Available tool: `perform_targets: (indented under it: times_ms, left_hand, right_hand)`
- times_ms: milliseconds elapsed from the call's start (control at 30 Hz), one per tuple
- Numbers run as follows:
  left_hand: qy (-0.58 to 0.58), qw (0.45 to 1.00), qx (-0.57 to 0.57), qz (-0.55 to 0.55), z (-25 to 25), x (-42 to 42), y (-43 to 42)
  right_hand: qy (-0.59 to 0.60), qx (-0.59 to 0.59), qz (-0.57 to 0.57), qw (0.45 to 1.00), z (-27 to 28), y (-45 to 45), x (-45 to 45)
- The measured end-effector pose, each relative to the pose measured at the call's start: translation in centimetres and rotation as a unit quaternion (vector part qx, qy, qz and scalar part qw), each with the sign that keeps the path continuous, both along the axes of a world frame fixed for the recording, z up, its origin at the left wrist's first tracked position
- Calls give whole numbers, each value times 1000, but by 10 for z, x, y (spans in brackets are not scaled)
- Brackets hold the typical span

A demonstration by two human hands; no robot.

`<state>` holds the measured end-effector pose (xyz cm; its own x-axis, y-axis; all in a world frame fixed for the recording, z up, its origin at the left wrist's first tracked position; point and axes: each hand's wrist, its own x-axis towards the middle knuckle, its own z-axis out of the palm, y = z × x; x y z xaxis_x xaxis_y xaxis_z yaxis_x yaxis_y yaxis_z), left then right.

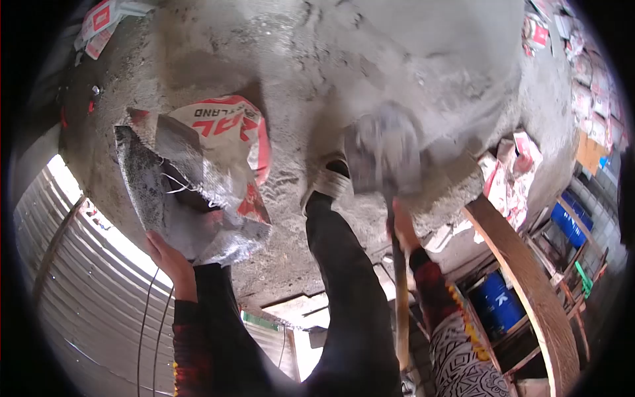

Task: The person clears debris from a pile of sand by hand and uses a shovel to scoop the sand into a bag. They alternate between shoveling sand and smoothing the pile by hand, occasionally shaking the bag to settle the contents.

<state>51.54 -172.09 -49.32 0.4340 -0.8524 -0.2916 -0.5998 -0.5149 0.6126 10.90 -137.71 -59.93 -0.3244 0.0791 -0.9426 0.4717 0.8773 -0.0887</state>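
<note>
My left hand (170, 264) is closed on the near edge of a white and red printed sack (221, 132), whose grey mouth gapes toward me. Loose threads hang at that mouth, and the sack's contents cannot be made out. My right hand (405, 226) is wrapped round the shaft of a shovel (383, 149), low down near the blade. Grey powder coats the blade, which is slightly blurred and sits just right of my shoe (327, 182). The shovel's wooden handle runs back beside my leg.
Grey powder (397, 46) is heaped ahead on the floor. A crumpled sack (512, 175) lies at right, near a wooden plank (522, 278) and blue drums (496, 304). Corrugated metal sheeting (86, 291) stands at left. More bags (592, 92) are piled far right.
</note>
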Motion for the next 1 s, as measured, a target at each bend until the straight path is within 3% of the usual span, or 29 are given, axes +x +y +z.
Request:
perform_targets:
  times_ms: [67, 133, 300, 500, 533, 633, 667, 767, 900, 1000]
  left_hand:
    - [11, 1000, -1, 3, -3, 6, 2]
    - [19, 1000, 6, 0, -5, 14, 5]
    - [32, 996, -61, 51, -21, 13, 7]
    - [82, 994, -62, 48, -16, 13, -1]
    - [94, 994, -57, 11, -13, 18, -1]
    - [74, 993, -86, 35, -21, 30, 3]
    - [14, 997, -61, -34, -8, 24, -1]
    - [74, 996, -50, -32, -3, 18, -2]
    - [94, 993, -65, -13, -3, 15, -7]
    - [42, 995, -35, -85, 8, 22, -15]
  right_hand:
    - [-4, -24, 18, 1000, -34, -118, -46]
    - [27, -49, 38, 998, -63, -177, -66]
    - [17, -75, 30, 997, -78, -160, -64]
    - [23, -132, 76, 988, -75, -144, -45]
    - [19, -136, 76, 988, -68, -136, -43]
    - [-49, -142, 33, 988, -50, -114, -36]
    - [-36, -133, 50, 989, -42, -105, -36]
    - [-23, -119, 91, 988, -13, -76, -34]
    - [-3, -93, 99, 991, 55, -70, -24]
    - [-8, -98, 128, 987, 112, -68, -13]
